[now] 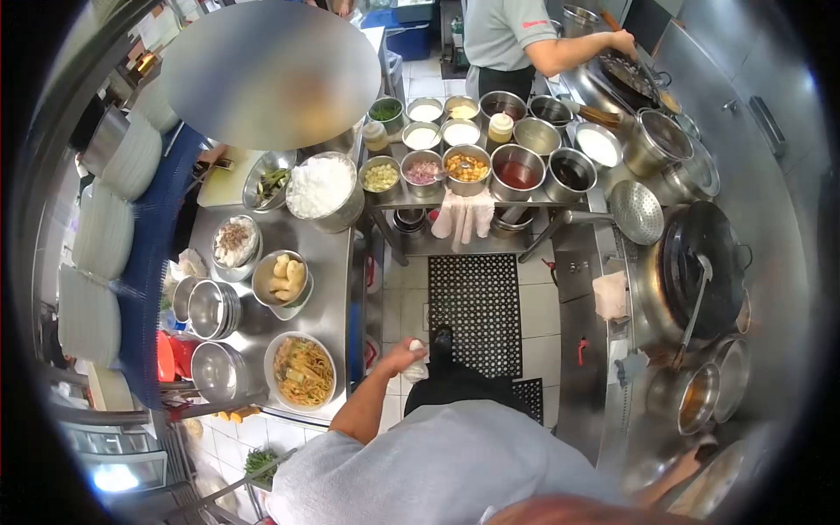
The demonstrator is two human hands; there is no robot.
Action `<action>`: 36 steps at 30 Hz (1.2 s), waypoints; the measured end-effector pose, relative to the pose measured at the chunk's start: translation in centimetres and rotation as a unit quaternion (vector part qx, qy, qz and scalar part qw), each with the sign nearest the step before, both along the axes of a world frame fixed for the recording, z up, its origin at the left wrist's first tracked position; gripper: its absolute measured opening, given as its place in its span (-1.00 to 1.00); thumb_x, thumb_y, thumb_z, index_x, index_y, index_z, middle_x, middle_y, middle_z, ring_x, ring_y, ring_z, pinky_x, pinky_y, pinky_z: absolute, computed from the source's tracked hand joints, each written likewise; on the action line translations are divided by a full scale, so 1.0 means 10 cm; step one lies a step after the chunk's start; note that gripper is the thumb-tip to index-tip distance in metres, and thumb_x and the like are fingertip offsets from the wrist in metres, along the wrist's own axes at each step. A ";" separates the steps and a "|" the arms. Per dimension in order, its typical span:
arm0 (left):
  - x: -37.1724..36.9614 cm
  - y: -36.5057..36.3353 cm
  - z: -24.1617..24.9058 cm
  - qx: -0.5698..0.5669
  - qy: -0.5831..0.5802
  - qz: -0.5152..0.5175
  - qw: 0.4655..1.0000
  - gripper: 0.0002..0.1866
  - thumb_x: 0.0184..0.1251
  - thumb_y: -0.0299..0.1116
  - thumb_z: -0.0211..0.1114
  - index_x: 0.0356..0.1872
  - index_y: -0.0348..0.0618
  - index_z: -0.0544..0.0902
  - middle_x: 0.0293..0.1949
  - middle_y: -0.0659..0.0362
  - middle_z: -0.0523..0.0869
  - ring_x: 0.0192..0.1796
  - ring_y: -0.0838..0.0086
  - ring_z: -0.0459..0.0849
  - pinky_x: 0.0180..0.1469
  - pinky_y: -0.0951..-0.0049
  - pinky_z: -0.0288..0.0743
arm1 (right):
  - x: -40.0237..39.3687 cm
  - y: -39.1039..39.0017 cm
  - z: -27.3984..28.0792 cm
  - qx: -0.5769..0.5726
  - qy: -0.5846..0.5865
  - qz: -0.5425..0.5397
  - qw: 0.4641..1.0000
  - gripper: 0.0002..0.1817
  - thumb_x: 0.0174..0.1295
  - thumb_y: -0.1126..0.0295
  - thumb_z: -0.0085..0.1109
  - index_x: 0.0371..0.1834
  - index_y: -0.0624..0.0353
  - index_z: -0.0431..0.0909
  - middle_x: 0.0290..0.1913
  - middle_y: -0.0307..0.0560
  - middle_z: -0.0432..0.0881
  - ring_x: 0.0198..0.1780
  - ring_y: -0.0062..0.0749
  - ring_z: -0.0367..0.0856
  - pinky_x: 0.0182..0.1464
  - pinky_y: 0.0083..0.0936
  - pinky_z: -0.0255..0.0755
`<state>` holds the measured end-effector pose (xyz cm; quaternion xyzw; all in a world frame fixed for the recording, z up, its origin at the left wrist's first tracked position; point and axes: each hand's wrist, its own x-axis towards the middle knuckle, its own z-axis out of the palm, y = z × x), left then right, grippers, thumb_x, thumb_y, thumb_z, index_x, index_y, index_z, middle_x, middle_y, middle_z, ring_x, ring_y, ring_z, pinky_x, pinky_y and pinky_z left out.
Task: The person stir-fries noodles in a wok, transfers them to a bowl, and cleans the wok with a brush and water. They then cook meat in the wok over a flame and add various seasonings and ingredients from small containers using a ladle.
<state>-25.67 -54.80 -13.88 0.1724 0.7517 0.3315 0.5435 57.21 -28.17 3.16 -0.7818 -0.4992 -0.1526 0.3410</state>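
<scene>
My left hand (402, 359) is closed round a crumpled white cloth (416, 362), held low beside my leg over the floor. Far to the lower right, my right hand (703, 451) reaches among metal pans at the stove side; it is small and blurred at the view's edge, and its fingers cannot be made out. Close to it are a large pan (713, 481) and a metal pot with yellowish liquid (698, 401). A black wok (704, 271) with a long-handled ladle (696, 302) in it sits further up that side.
A plate of noodles (303, 372) and stacked steel bowls (216, 309) stand on the left counter (328, 262). Ahead, a shelf carries several ingredient containers (468, 168). A black mat (472, 306) covers the floor. A co-worker (503, 44) handles a wok (626, 77).
</scene>
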 end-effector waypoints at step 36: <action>1.50 -1.10 -0.24 -0.109 0.188 -0.144 0.966 -0.52 0.11 -0.22 0.27 0.08 -0.12 0.51 -0.05 -0.19 0.65 0.03 -0.02 0.63 0.08 0.16 0.49 | -1.47 -1.28 1.64 0.130 0.508 0.776 0.351 0.04 -0.10 -0.10 0.41 0.51 -0.22 0.11 0.16 0.26 0.35 -0.30 -0.33 0.42 -0.54 -0.62 0.40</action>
